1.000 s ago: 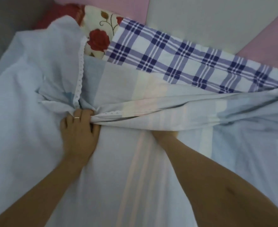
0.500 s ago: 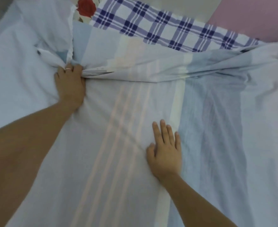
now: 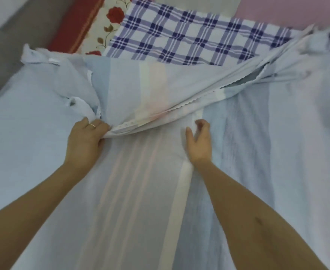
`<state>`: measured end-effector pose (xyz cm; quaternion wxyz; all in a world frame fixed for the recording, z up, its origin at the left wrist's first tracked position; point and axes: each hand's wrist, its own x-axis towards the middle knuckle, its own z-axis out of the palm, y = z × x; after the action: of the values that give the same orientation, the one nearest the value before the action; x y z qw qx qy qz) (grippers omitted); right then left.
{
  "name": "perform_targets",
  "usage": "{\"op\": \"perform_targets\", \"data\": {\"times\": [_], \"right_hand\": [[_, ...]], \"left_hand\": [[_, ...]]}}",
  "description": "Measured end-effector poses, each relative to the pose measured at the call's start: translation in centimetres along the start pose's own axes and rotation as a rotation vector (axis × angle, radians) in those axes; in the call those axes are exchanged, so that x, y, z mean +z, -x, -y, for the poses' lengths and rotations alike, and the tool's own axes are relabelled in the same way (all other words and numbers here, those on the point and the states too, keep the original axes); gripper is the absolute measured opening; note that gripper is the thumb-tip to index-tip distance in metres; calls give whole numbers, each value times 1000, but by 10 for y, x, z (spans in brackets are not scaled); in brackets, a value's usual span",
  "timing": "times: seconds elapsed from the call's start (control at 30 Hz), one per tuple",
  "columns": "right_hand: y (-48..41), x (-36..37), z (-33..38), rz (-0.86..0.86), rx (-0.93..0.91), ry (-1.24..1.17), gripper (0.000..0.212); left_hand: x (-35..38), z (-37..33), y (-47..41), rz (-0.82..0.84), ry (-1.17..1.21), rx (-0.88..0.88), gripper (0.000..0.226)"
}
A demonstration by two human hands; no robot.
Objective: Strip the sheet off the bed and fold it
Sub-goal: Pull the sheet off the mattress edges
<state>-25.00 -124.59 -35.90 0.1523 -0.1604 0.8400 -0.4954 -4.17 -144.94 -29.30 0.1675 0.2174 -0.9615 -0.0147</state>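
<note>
A pale blue sheet (image 3: pixel 137 191) with pink and cream stripes lies spread over the bed and fills most of the view. Its lace-trimmed edge (image 3: pixel 179 109) is folded back and runs in a taut ridge from the middle left up to the right. My left hand (image 3: pixel 86 141), a ring on one finger, grips the gathered edge at the ridge's left end. Just below the ridge, my right hand (image 3: pixel 199 143) hovers over the sheet with its fingers loosely curled and holds nothing.
A blue and white checked cloth (image 3: pixel 189 39) lies beyond the fold at the top. A cream pillow with red roses (image 3: pixel 109 26) and a red cushion (image 3: pixel 76 24) sit at the upper left. Pink wall panels (image 3: pixel 286 10) stand behind the bed.
My right hand has lifted from lying flat on the sheet and moved up to just below the folded edge, its fingers now curled. My left hand keeps its grip.
</note>
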Motion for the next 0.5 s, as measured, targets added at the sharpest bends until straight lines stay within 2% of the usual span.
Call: {"op": "perform_targets", "data": {"times": [0.07,0.17,0.2,0.27,0.33,0.37,0.4,0.5], "right_hand": [[20,-26,1,104,167,-66,41],[48,-64,-9,198,344,-80,40],[84,-85,-4,263,414,-44,36],[111,-109,-16,301,498,35,33],[136,-131,-13,306,613,77,40],[146,-141,-11,315,652,73,42],[152,-149,-6,336,670,69,41],[163,-164,7,380,675,58,38]], "left_hand": [[-18,-10,44,80,-1,21,23],[-32,-16,105,220,-16,-150,25],[-57,-23,142,342,-90,-270,23],[-60,-27,167,503,-189,-474,19],[-71,-44,173,787,-289,-619,36],[-73,-54,170,855,-329,-633,49],[-70,-65,163,865,-335,-618,57],[-53,-108,130,705,-172,-443,62]]}}
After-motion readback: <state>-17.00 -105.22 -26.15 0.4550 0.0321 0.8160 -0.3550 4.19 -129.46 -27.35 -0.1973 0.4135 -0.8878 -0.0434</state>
